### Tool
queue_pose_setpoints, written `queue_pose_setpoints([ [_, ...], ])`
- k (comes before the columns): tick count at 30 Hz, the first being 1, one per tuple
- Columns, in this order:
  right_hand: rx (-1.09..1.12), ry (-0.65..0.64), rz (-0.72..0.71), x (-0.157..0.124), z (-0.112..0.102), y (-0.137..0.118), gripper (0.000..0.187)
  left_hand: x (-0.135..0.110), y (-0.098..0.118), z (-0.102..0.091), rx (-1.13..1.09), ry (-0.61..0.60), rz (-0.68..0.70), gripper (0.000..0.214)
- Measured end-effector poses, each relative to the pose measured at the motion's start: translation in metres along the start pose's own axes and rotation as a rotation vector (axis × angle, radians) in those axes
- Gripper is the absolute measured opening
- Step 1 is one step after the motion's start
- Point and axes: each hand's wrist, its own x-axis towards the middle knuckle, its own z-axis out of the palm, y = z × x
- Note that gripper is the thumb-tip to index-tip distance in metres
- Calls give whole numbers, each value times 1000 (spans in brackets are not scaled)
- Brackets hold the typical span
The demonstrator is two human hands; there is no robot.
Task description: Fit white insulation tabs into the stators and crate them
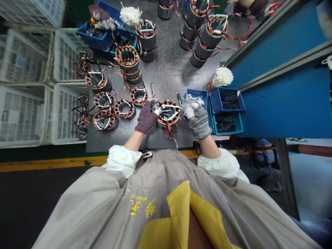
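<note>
Head view: the left hand (146,117), in a maroon knit glove, and the right hand (198,120), in a grey glove, are both nearly closed, pinching opposite ends of a white strip (168,110) across a copper-wound stator (168,114). The stator lies on the dark surface (160,136), just beside a blue bin (195,98)

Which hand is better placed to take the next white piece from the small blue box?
The right hand, I think. Its gray glove is right beside the small blue box, while the left hand, in a dark red glove, is on the far side of the wired motor stator.
</note>
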Motion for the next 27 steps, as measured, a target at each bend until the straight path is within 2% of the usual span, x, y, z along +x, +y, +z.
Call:
queue_pose_setpoints([
  [1,23,-101,12,6,-3,-4,27,0,0,0,3,7,0,43],
  [4,-143,-400,-122,16,4,-19,33,1,-1,1,26,33,1,43],
  [6,-139,-467,-113,11,19,-25,31,1,-3,2,38,55,7,44],
  [8,-67,-401,-52,-1,34,-25,27,0,-6,4,34,80,-3,45],
  [12,201,-101,104,-27,50,-9,37,-1,-10,6,4,90,-24,48],
  [15,365,145,183,-27,39,9,42,-3,-11,5,-34,56,-15,50],
  [17,359,206,189,-15,24,16,45,-4,-10,4,-59,35,-11,49],
  [18,305,184,163,-5,17,16,43,-4,-10,3,-63,30,-10,48],
  [20,97,45,68,18,8,10,33,-4,-10,3,-55,28,-17,46],
  [23,-280,-302,-100,50,13,-9,33,-3,-10,3,-37,47,-40,45],
  [25,-330,-458,-151,63,26,-19,23,-2,-9,4,-41,55,-61,44],
  [26,-304,-489,-159,66,33,-21,18,-2,-9,4,-46,55,-69,44],
  [27,-229,-459,-138,67,38,-20,17,-2,-8,4,-51,53,-75,44],
])
